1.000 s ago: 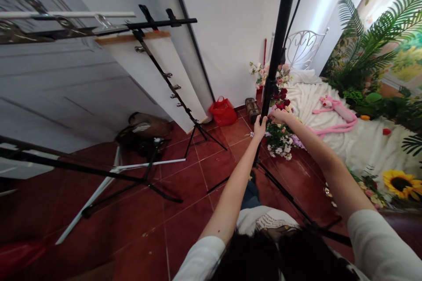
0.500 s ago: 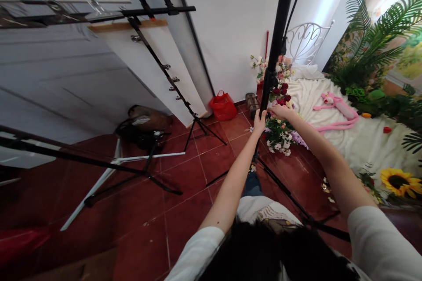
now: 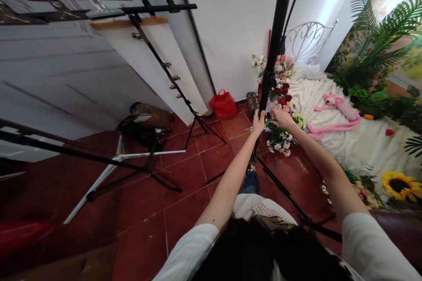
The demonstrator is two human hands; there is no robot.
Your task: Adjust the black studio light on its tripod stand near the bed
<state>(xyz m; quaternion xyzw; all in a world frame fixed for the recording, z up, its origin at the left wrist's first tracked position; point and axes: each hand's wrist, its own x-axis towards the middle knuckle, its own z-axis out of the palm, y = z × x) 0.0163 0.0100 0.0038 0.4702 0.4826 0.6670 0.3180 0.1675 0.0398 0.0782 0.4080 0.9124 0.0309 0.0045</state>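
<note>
A tall black stand [image 3: 275, 30] rises in front of me, its tripod legs spread on the red tiled floor. My left hand [image 3: 259, 122] is wrapped round the pole below a black joint [image 3: 269, 78]. Just right of the pole is my right hand [image 3: 280, 118], its fingers bent and close together; whether a small knob lies between them is too small to tell. Behind the hands, bunches of flowers [image 3: 279, 140] stand beside the pole. A black cable [image 3: 296, 2] hangs along the upper pole.
To the left, a thinner black stand [image 3: 158, 59] holds a white board [image 3: 184, 74] with clips. White and black stand legs [image 3: 99, 189] cross the floor. A red bag [image 3: 224, 104] sits by the wall. On the right, a white fur blanket [image 3: 365, 149] bears a pink plush toy [image 3: 344, 112].
My right hand has moved slightly away from the pole, to the right. My left hand stays on the pole. The view has shifted a little.
</note>
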